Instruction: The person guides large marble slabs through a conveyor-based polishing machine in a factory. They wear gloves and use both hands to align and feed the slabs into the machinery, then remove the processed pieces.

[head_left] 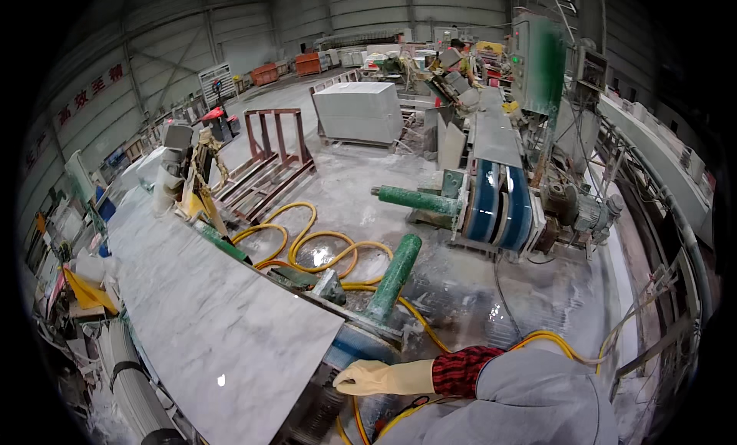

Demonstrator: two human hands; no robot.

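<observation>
Holding the gloved right hand with fingers curled together, just right of the veined slab; cannot tell if gripping anything; cannot see the left hand; lying flat at near left, probably for even support

White slab (grey-veined), glossy, lying flat

Signage: large red characters stand in a row on the pale left wall. Farther left, a second red group appears dim and indistinct.
</observation>
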